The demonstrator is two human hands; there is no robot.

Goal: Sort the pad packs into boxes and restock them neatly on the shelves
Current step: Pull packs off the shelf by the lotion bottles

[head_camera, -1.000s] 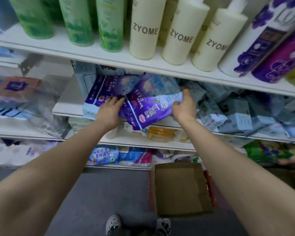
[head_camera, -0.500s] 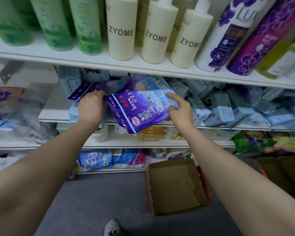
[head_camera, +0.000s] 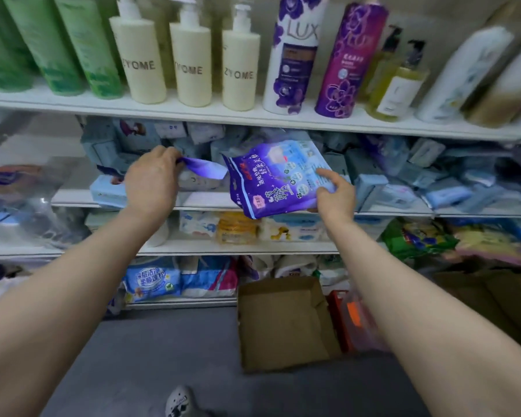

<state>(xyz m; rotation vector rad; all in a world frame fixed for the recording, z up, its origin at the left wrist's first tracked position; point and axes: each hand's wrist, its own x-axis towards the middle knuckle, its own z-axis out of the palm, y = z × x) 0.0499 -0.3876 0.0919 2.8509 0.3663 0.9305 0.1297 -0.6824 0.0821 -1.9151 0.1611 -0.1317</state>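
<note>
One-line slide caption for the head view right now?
Right hand holds a purple pad pack off the shelf; left hand pinches another purple pack.

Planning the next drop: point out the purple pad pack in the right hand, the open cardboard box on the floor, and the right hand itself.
purple pad pack [head_camera: 275, 179], head view, printed front face.
cardboard box [head_camera: 280, 323], head view, bare inner floor.
right hand [head_camera: 336, 197], head view, back of hand.

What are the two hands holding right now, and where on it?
The right hand holds a purple pad pack by its lower right edge. The left hand pinches the end of another purple pack.
</note>
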